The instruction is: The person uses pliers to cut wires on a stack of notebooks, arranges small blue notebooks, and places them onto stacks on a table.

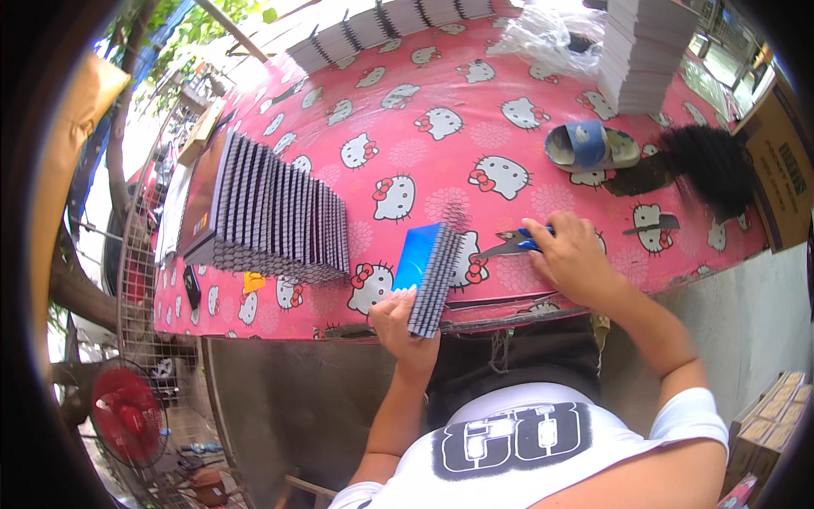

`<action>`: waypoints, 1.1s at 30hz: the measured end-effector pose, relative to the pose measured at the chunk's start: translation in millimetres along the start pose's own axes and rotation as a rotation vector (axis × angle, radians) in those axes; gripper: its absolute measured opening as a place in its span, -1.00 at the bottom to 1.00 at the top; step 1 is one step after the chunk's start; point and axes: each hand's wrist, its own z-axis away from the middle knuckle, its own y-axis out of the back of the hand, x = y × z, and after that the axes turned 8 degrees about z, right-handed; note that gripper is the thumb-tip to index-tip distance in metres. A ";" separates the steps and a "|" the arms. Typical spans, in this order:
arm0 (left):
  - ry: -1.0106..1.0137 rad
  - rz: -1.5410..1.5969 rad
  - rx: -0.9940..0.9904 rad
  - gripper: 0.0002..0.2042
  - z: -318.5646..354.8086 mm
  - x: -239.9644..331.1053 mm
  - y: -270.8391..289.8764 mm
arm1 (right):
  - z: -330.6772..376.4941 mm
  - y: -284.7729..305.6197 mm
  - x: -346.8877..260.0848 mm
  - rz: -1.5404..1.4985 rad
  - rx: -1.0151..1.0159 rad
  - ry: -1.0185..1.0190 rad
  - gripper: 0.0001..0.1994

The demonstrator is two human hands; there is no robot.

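At the table's near edge, my left hand [395, 324] is closed round a small stack of wire-bound notebooks [417, 259] with a bright blue cover, its coiled spines facing right. A dark coil end [458, 217] shows at the far corner of that stack. Just right of it, my right hand [572, 259] is closed on pliers [509, 244] with blue handles; their jaws point left toward the spines, apart from them. To the left, a long row of wire-bound notebooks [280, 208] stands packed together, spines showing.
A pink patterned cloth [403, 140] covers the table. On it are a blue slipper [591, 146], a bundle of black bristly strands [712, 170], a dark blade-like piece [655, 225], a tall paper stack [640, 59] and clear plastic [551, 38]. A cardboard box [776, 165] stands right, a red fan [127, 411] lower left.
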 end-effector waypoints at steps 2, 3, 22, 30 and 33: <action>0.090 0.015 0.068 -0.64 2.8 5.9 -6.2 | -11.5 -1.3 -5.4 -0.129 -0.036 0.010 -0.59; 0.086 0.009 0.063 -0.63 4.0 6.0 -8.3 | -18.5 -1.8 -7.3 -0.156 -0.058 0.025 -0.60; -0.046 -0.024 0.007 -0.70 6.0 10.1 -14.1 | -47.4 -13.3 13.1 -0.094 0.112 0.175 -0.45; -0.054 -0.055 -0.013 -0.68 8.6 10.3 -16.2 | -48.6 -17.2 15.1 -0.173 -0.109 0.087 -0.41; -0.060 -0.047 -0.006 -0.68 10.7 8.2 -17.0 | -46.8 -12.2 18.1 -0.131 -0.115 0.070 -0.40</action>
